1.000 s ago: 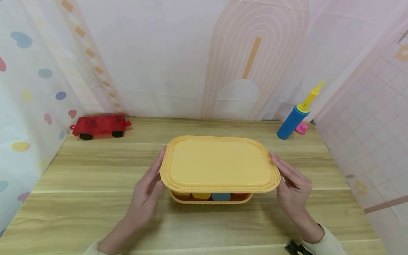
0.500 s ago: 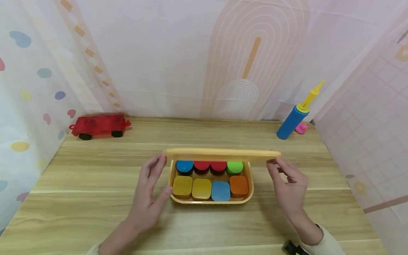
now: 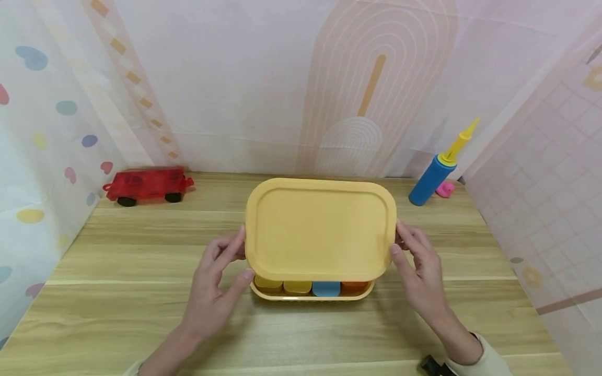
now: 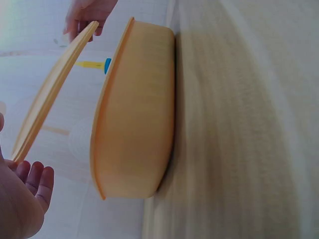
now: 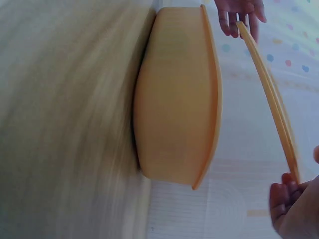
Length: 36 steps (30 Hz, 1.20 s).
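Observation:
A yellow plastic lid (image 3: 321,230) hangs tilted above the yellow box (image 3: 312,298), apart from it, as both wrist views show. My left hand (image 3: 211,292) holds the lid's left end, and my right hand (image 3: 423,282) holds its right end. In the left wrist view the left hand's fingers (image 4: 35,177) curl beside the lid's edge. Along the front of the box's inside, yellow, blue (image 3: 326,289) and orange (image 3: 354,288) rounded-square pieces show. The lid hides the rear part of the box.
A red toy wagon (image 3: 149,185) with black wheels stands at the back left. At the back right, a blue pump (image 3: 431,180) with a yellow nozzle leans beside a pink toy duck (image 3: 444,189). Printed cloth (image 3: 244,104) hangs behind the wooden table (image 3: 141,250).
The lid has turned over between both hands: its ridged face showed first, then its edge with the box's coloured pieces in sight, and now its smoother face. The box has stayed put.

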Each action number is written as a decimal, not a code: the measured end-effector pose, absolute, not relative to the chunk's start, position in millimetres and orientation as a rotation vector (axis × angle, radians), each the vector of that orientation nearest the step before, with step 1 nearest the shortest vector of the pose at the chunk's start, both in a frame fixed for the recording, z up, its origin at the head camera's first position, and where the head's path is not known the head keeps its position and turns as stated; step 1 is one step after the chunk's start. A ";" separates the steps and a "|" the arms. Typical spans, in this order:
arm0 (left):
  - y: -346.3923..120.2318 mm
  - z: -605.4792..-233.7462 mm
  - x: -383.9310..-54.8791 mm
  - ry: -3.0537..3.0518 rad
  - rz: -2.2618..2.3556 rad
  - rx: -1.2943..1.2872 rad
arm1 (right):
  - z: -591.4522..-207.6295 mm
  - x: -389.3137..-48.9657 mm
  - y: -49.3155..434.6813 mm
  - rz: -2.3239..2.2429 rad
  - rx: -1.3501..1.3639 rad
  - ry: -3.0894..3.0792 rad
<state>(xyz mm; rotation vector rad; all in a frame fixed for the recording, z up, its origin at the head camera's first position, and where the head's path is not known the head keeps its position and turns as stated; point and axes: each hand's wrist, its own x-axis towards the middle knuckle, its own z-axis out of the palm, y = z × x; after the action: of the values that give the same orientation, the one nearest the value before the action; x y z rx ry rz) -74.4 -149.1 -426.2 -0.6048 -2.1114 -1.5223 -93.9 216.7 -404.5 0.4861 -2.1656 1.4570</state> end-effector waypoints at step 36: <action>-144.0 -460.8 -51.5 -2.629 -1.702 -0.413 | -426.1 -91.5 208.6 1.475 0.173 -2.845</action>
<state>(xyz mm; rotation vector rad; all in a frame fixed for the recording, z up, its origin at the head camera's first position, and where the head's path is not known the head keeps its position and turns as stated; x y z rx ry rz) -51.5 -144.0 -460.8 -0.4130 -2.6288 -1.7021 -91.5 208.6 -426.1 0.1730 -2.8447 1.4753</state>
